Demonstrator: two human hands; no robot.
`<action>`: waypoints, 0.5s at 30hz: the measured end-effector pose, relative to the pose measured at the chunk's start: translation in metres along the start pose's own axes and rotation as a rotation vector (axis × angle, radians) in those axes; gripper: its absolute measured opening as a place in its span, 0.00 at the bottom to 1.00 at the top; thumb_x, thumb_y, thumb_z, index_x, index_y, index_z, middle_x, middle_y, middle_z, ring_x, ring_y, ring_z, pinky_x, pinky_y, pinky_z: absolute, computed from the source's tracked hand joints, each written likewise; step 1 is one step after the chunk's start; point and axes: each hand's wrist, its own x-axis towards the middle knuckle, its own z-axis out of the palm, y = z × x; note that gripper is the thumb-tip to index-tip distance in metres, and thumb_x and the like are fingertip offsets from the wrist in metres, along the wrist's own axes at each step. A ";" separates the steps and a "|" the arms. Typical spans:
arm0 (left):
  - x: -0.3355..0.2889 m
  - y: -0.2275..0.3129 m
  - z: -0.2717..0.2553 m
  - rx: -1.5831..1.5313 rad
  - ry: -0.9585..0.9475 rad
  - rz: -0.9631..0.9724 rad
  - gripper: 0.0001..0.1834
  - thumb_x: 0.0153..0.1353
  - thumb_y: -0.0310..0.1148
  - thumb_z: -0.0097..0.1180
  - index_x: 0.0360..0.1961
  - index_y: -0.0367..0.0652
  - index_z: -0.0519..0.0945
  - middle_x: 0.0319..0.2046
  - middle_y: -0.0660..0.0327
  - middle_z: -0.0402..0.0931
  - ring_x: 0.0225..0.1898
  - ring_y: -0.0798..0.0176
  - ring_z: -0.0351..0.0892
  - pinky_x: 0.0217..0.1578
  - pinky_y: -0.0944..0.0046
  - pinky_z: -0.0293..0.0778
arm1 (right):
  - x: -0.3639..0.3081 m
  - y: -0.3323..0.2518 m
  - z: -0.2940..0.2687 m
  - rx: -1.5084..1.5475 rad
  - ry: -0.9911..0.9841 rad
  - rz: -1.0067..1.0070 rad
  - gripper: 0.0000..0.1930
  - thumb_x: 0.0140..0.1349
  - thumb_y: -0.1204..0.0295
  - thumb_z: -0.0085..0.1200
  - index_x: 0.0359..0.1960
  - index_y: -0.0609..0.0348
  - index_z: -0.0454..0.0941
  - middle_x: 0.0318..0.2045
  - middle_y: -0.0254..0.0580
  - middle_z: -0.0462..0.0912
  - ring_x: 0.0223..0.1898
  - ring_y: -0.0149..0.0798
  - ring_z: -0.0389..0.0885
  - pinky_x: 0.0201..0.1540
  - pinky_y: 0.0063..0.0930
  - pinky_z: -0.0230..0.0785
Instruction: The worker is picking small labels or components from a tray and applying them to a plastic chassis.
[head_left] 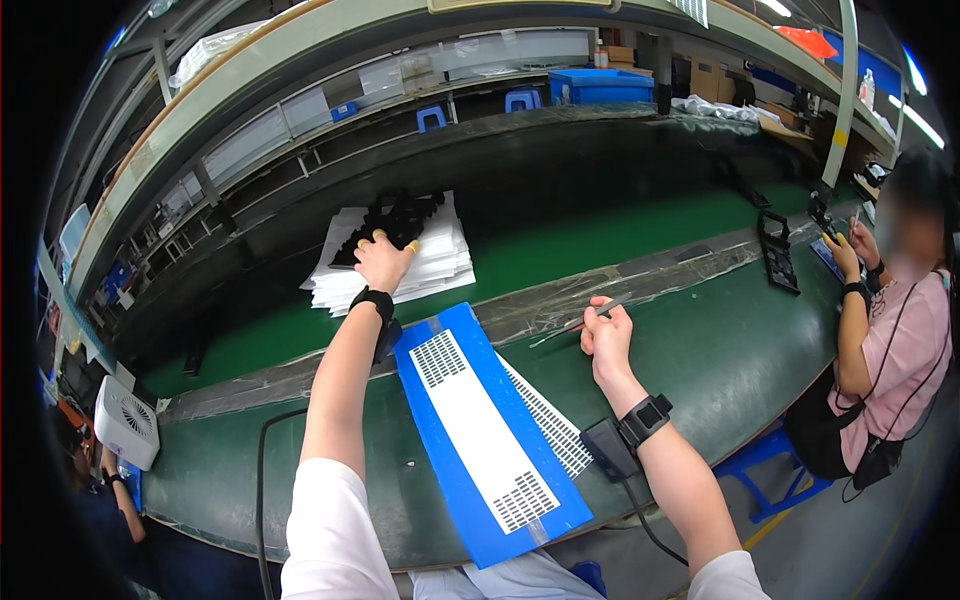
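Note:
My left hand [385, 263] reaches out over black plastic parts [405, 212] heaped on a stack of white sheets [450, 262]. Its fingers are apart, with yellow covers on some tips, and rest on or just above the parts. A pair of thin metal tweezers [572, 327] is pinched in my right hand [609, 338], its tip pointing left. Below my hands lies a blue board [462, 420] bearing a white sheet [470, 425] with blocks of small dark labels at both ends. A second label sheet [550, 420] sticks out from under the board's right side.
A co-worker [890, 320] sits at the right, handling a black part. A black plastic frame [777, 252] lies nearby on the green table [720, 370]. A white fan [127, 424] stands at the left edge. Cables hang from the bands on my wrists. A shelf [330, 55] spans overhead.

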 end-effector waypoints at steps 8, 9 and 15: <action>0.002 -0.015 -0.003 0.086 0.093 0.049 0.23 0.49 0.49 0.45 0.40 0.43 0.71 0.40 0.50 0.65 0.45 0.50 0.61 0.40 0.53 0.60 | 0.001 0.000 -0.001 -0.020 0.012 0.000 0.06 0.54 0.80 0.42 0.34 0.62 0.62 0.10 0.31 0.62 0.06 0.22 0.54 0.08 0.18 0.42; 0.008 -0.028 -0.003 0.071 0.152 0.063 0.21 0.49 0.46 0.46 0.39 0.43 0.72 0.40 0.50 0.66 0.44 0.50 0.62 0.40 0.53 0.61 | 0.001 0.000 0.000 -0.018 0.012 0.001 0.06 0.54 0.79 0.42 0.34 0.62 0.62 0.10 0.31 0.63 0.06 0.22 0.54 0.08 0.18 0.42; 0.029 -0.091 -0.015 0.277 -0.162 0.093 0.13 0.45 0.27 0.45 0.36 0.43 0.72 0.40 0.56 0.68 0.44 0.55 0.67 0.43 0.52 0.62 | -0.001 -0.002 0.002 0.004 0.013 0.004 0.06 0.54 0.79 0.43 0.34 0.62 0.61 0.10 0.30 0.62 0.06 0.22 0.54 0.08 0.18 0.43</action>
